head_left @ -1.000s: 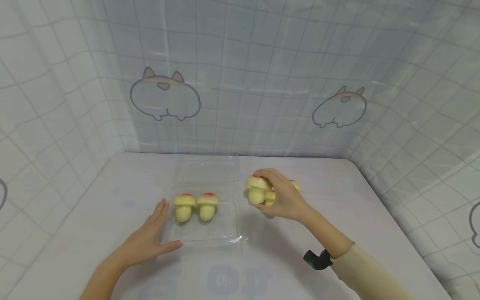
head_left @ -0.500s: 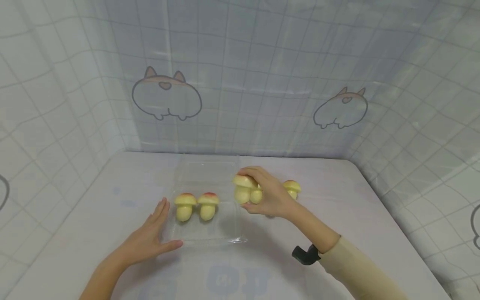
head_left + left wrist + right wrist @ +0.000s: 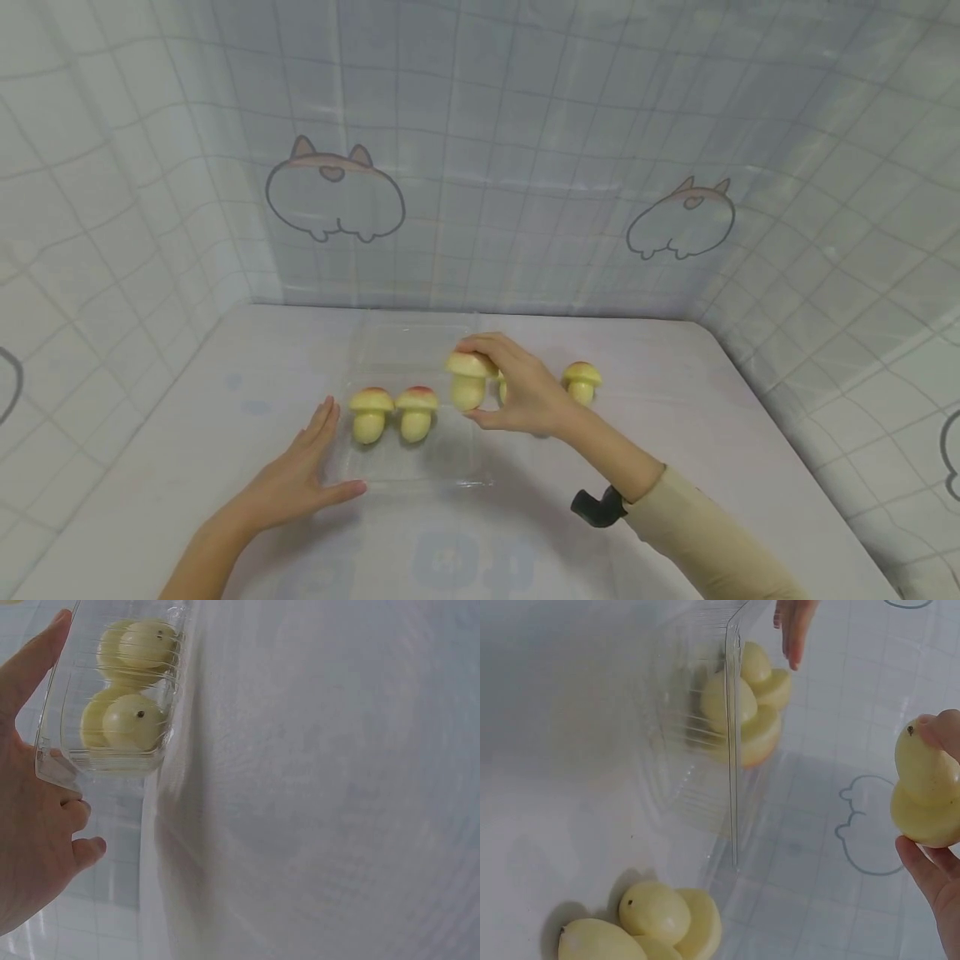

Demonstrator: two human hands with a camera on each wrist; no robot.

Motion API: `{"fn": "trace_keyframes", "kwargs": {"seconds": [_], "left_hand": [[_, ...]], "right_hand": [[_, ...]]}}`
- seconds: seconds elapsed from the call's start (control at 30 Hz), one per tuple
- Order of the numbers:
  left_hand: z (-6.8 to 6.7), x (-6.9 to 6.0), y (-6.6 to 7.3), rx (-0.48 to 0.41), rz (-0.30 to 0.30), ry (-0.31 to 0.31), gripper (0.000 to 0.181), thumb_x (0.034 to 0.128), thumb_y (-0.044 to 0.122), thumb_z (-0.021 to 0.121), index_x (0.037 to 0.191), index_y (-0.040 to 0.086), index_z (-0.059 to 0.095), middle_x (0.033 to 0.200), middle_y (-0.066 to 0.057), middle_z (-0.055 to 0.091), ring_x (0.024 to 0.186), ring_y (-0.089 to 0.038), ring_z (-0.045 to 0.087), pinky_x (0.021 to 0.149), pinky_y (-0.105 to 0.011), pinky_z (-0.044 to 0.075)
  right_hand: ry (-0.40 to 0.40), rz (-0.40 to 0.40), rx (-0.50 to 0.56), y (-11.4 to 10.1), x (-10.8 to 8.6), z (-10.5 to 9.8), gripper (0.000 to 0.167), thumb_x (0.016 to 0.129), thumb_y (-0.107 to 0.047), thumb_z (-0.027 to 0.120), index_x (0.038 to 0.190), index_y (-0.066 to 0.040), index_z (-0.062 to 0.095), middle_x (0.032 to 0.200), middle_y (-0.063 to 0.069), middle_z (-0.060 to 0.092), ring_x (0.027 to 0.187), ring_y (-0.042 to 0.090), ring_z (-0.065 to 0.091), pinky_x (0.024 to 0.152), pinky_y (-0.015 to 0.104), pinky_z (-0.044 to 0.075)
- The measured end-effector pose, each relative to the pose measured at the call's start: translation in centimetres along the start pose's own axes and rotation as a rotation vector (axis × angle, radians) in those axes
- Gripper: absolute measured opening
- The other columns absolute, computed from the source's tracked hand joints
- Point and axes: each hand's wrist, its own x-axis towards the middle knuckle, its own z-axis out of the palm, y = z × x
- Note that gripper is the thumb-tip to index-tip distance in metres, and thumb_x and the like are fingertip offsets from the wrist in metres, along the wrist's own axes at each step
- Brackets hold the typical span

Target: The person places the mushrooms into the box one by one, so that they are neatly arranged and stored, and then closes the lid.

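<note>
A yellow toy mushroom with a rounded cap is gripped between the thumb and fingers of my right hand. It hovers over the right part of a clear plastic clamshell box, whose lid lies folded back. Inside the box, on its left, two similar mushrooms with reddish cap tops stand side by side. My left hand rests at the box's left side with fingers extended; in the left wrist view its thumb lies along the box rim. The right wrist view shows the held mushroom apart from the box wall.
To the right of the box, another mushroom stands on the white-covered table. One more is partly hidden behind my right hand. The right wrist view shows mushrooms beside the box. Patterned sheeting encloses the back and sides.
My right hand has carried the mushroom leftward, from right of the box to over its right part. The mushroom at far right has come into fuller view. My left hand stays put.
</note>
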Motion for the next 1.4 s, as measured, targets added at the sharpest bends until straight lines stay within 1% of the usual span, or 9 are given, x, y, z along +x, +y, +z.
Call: {"fn": "trace_keyframes", "kwargs": {"seconds": [0.17, 0.27, 0.4, 0.57, 0.67, 0.87, 1.0, 1.17, 1.4], "left_hand": [[0.0, -0.1, 0.0, -0.005, -0.003, 0.001, 0.115, 0.0792, 0.053, 0.073, 0.151, -0.007, 0.005, 0.157, -0.026, 0.000, 0.142, -0.046, 0.008, 0.109, -0.064, 0.018], [-0.1, -0.1, 0.1, -0.012, -0.007, -0.008, 0.115, 0.0796, 0.053, 0.072, 0.151, -0.006, 0.004, 0.157, -0.026, -0.001, 0.142, -0.046, 0.007, 0.109, -0.064, 0.017], [-0.1, -0.1, 0.1, -0.027, -0.011, -0.024, 0.116, 0.0802, 0.052, 0.072, 0.152, -0.003, -0.001, 0.158, -0.025, -0.005, 0.142, -0.046, 0.006, 0.109, -0.065, 0.015], [-0.1, -0.1, 0.1, -0.021, -0.015, -0.024, 0.116, 0.0800, 0.053, 0.072, 0.152, -0.003, -0.001, 0.158, -0.025, -0.004, 0.142, -0.046, 0.006, 0.109, -0.065, 0.016], [0.0, -0.1, 0.0, -0.013, -0.012, -0.018, 0.116, 0.0799, 0.054, 0.071, 0.152, -0.004, 0.000, 0.157, -0.026, -0.003, 0.142, -0.046, 0.007, 0.109, -0.065, 0.016], [0.2, -0.1, -0.3, -0.026, -0.037, -0.028, 0.117, 0.0794, 0.057, 0.070, 0.152, -0.002, 0.000, 0.158, -0.024, -0.004, 0.143, -0.044, 0.004, 0.110, -0.065, 0.015], [0.2, -0.1, -0.2, -0.025, -0.029, -0.024, 0.117, 0.0795, 0.056, 0.071, 0.152, -0.003, 0.001, 0.158, -0.025, -0.004, 0.143, -0.044, 0.004, 0.109, -0.065, 0.014], [0.2, -0.1, -0.2, -0.024, -0.037, -0.024, 0.117, 0.0792, 0.055, 0.072, 0.152, -0.002, 0.000, 0.158, -0.024, -0.003, 0.143, -0.044, 0.004, 0.110, -0.064, 0.014], [-0.3, -0.2, 0.4, -0.022, -0.017, -0.015, 0.116, 0.0795, 0.054, 0.072, 0.152, -0.003, 0.001, 0.157, -0.026, -0.002, 0.142, -0.046, 0.006, 0.109, -0.065, 0.016]], "right_hand": [[-0.022, -0.014, 0.012, -0.2, 0.5, 0.3, 0.081, 0.069, -0.018, 0.085, 0.137, -0.012, 0.043, 0.135, 0.001, 0.048, 0.119, 0.011, 0.049, 0.099, 0.023, 0.044], [-0.032, -0.028, 0.026, -0.3, 0.7, 0.6, 0.081, 0.069, -0.018, 0.085, 0.138, -0.012, 0.042, 0.135, 0.001, 0.047, 0.120, 0.011, 0.049, 0.099, 0.022, 0.044], [-0.033, -0.053, 0.033, -0.3, 1.0, 1.0, 0.081, 0.069, -0.017, 0.085, 0.137, -0.011, 0.043, 0.135, 0.002, 0.047, 0.121, 0.011, 0.048, 0.100, 0.022, 0.043], [-0.027, -0.079, 0.024, -0.4, 1.4, 1.5, 0.080, 0.069, -0.018, 0.085, 0.137, -0.010, 0.044, 0.135, 0.002, 0.047, 0.122, 0.012, 0.048, 0.100, 0.021, 0.043], [-0.033, -0.081, 0.014, -0.4, 1.5, 1.7, 0.081, 0.068, -0.020, 0.085, 0.137, -0.010, 0.044, 0.135, 0.002, 0.048, 0.122, 0.011, 0.048, 0.099, 0.020, 0.043], [-0.050, -0.082, 0.032, -0.4, 1.8, 2.1, 0.080, 0.068, -0.017, 0.085, 0.136, -0.010, 0.044, 0.135, 0.002, 0.048, 0.124, 0.011, 0.046, 0.100, 0.020, 0.042], [-0.058, -0.091, 0.039, -0.4, 2.0, 2.3, 0.080, 0.067, -0.017, 0.086, 0.136, -0.010, 0.044, 0.134, 0.001, 0.048, 0.125, 0.011, 0.045, 0.102, 0.021, 0.041], [-0.069, -0.104, 0.041, -0.2, 2.2, 2.7, 0.080, 0.068, -0.019, 0.085, 0.136, -0.010, 0.044, 0.135, 0.001, 0.048, 0.127, 0.012, 0.044, 0.103, 0.022, 0.040], [-0.059, -0.107, 0.046, 0.2, 2.4, 3.3, 0.081, 0.066, -0.017, 0.086, 0.135, -0.009, 0.044, 0.134, 0.001, 0.049, 0.126, 0.012, 0.044, 0.103, 0.022, 0.040]]}}
